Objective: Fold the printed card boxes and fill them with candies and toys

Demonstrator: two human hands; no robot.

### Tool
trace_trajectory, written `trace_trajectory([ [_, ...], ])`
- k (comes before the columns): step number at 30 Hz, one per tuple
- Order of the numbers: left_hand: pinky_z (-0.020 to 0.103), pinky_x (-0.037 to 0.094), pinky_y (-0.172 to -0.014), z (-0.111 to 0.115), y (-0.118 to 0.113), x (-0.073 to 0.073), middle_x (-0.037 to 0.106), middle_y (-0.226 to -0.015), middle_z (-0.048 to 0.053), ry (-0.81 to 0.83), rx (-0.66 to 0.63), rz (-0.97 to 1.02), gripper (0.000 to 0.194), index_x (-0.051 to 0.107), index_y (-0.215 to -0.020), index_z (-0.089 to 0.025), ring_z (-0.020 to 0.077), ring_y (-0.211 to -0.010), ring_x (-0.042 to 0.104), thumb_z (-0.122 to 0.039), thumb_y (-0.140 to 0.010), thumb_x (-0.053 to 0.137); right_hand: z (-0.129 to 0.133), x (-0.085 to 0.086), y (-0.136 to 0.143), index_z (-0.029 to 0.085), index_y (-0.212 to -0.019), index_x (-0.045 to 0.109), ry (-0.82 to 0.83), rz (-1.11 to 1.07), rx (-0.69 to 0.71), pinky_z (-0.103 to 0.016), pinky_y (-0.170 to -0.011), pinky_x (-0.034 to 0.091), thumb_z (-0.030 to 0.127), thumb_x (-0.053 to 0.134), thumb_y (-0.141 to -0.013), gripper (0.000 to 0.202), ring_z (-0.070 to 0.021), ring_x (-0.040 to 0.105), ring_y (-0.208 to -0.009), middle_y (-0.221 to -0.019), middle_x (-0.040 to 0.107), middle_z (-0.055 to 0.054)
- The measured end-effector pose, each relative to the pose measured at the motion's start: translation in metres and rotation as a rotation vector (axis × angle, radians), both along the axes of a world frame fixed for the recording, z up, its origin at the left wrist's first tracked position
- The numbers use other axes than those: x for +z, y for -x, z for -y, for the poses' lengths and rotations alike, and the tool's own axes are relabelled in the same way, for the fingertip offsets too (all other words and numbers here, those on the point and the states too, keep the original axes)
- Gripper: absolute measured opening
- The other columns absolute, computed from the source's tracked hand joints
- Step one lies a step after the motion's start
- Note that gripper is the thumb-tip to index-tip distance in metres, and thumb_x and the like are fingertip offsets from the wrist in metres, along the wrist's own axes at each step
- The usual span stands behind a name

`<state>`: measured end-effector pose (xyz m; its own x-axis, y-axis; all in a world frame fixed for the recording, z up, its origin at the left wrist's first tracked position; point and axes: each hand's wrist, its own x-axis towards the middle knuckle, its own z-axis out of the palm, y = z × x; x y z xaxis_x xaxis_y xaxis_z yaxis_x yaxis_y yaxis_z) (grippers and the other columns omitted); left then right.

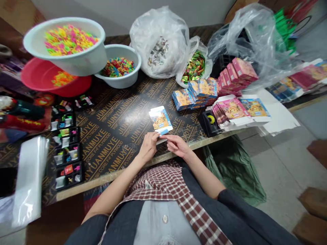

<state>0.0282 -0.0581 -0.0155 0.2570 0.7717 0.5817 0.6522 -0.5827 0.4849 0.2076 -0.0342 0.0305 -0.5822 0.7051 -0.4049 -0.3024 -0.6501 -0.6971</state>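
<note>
A small blue printed carton (160, 119) with white flaps lies at the table's front edge, its picture side up. My left hand (149, 146) pinches the near end of the carton, by a blue flap. My right hand (178, 145) is at the same end from the right, its index finger stretched along the flap and its other fingers curled in. The fingers of both hands nearly meet there. Whether anything is inside the carton cannot be seen.
Black trays (68, 173) with small toys stand at left, beside plastic sleeves (29, 180). Tubs (76, 64) of colourful pieces and bags (159, 20) are at the back. Blue boxes (182, 98), pink boxes (245, 69), flat cartons (233, 108) and a tape dispenser (209, 124) are at right.
</note>
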Motion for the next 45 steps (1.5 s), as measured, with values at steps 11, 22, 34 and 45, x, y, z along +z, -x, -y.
trace_trajectory([
  [11, 0.036, 0.045, -0.079, -0.013, -0.016, -0.001, 0.067, -0.094, 0.009, 0.107, 0.130, 0.107, 0.020, 0.070, -0.099, -0.021, 0.0214, -0.085, 0.058, -0.028, -0.094, 0.052, -0.004, -0.010, -0.002, 0.019, -0.074, 0.069, -0.315, 0.368, -0.086, -0.024, -0.045, 0.020, 0.049, 0.072, -0.076, 0.031, -0.0069, 0.027, -0.041, -0.043, 0.040, 0.009],
  [22, 0.046, 0.045, -0.099, 0.013, 0.054, 0.034, 0.075, -0.092, 0.003, 0.244, -0.118, 0.147, 0.036, 0.072, -0.089, -0.026, 0.0212, -0.096, 0.066, -0.004, -0.074, 0.048, -0.039, -0.031, -0.016, 0.021, -0.079, 0.069, -0.803, 0.809, -0.476, -0.036, -0.074, 0.048, 0.059, 0.055, -0.087, 0.042, -0.0220, 0.061, -0.078, -0.079, 0.067, -0.006],
  [34, 0.057, 0.035, -0.114, -0.073, 0.254, 0.015, 0.049, -0.149, 0.020, 0.628, 0.840, -0.254, 0.047, 0.062, -0.127, -0.016, 0.0343, -0.141, 0.042, -0.012, -0.081, 0.052, -0.051, -0.112, 0.050, 0.024, -0.142, 0.053, -1.320, 1.451, 0.079, -0.062, -0.108, 0.028, 0.047, 0.039, -0.096, 0.054, -0.0370, 0.032, -0.144, -0.154, 0.042, -0.018],
  [45, 0.055, 0.029, -0.115, -0.135, 0.278, 0.004, 0.057, -0.133, 0.020, 0.562, 0.868, -0.404, 0.031, 0.063, -0.113, -0.016, 0.0323, -0.134, 0.045, -0.014, -0.087, 0.046, -0.065, -0.127, 0.043, 0.027, -0.130, 0.062, -1.406, 1.242, -0.253, -0.058, -0.104, 0.036, 0.046, 0.040, -0.097, 0.044, -0.0360, 0.045, -0.135, -0.146, 0.049, -0.015],
])
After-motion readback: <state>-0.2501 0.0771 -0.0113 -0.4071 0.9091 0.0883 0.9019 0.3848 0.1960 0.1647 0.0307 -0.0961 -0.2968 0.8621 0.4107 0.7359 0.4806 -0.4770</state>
